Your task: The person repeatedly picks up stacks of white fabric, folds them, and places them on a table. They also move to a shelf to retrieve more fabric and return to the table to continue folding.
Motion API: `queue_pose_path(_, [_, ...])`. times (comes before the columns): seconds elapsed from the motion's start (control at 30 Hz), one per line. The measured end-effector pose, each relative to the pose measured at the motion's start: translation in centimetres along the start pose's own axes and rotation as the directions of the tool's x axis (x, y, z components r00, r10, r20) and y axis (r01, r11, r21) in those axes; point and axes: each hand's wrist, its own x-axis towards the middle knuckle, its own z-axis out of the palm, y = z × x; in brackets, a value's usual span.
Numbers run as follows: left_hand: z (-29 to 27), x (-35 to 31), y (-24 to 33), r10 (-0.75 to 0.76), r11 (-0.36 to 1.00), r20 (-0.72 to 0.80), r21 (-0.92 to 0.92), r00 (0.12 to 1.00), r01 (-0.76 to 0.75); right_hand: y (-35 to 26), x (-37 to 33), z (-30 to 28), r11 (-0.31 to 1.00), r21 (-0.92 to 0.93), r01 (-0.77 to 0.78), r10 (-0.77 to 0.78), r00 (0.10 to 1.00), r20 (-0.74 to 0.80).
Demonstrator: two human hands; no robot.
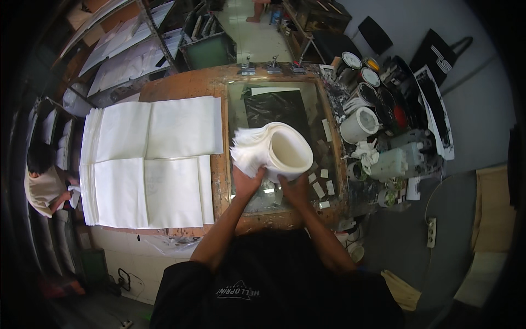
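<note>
Both my hands hold a thick stack of white sheets (249, 143), bent over into a wide open roll, with loose edges fanned out on its left side. My left hand (249, 182) is closed on the lower left of the stack. My right hand (296, 191) grips the underside of the curved part, its fingers partly hidden by the sheets. Below the stack is a glass panel (255, 205) set in a wooden frame. A black sheet (274, 107) lies on the glass at the far side, and several small pale pieces (319, 190) are scattered near its right edge.
Flat white piles (118, 192) cover the table's left side. Metal clamps (274, 67) line its far edge. Paint cans (359, 123), jugs (394, 163) and rags crowd the right. Racks (123, 49) stand far left. Another person (44, 183) works at the left.
</note>
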Motion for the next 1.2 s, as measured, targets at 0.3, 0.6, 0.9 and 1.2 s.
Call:
queue_pose_path(0.3, [-6.0,2.1,0.9,-0.754,0.555,0.232,-0.275,0.615,0.785,2.6,6.2,-2.9,0.892,0.086,-0.444,0.362,0.815,0.453])
queue_pose_path(0.6, [-0.7,1.3,4.9,-0.705,0.628,0.212,-0.257,0.677,0.734,-0.1,3.9,4.5,0.957,-0.267,-0.114,0.190,0.942,0.278])
queue_pose_path(0.9, [2.9,3.4,16.3,-0.589,0.799,0.329,0.098,0.738,0.594,4.4,9.6,-5.1,0.418,0.478,-0.773,0.333,0.620,0.711])
queue_pose_path(1.2, [-6.6,2.8,0.0,-0.442,0.689,-0.253,0.518,0.861,0.506,7.0,8.6,0.4,0.956,0.052,-0.290,0.280,0.950,0.139])
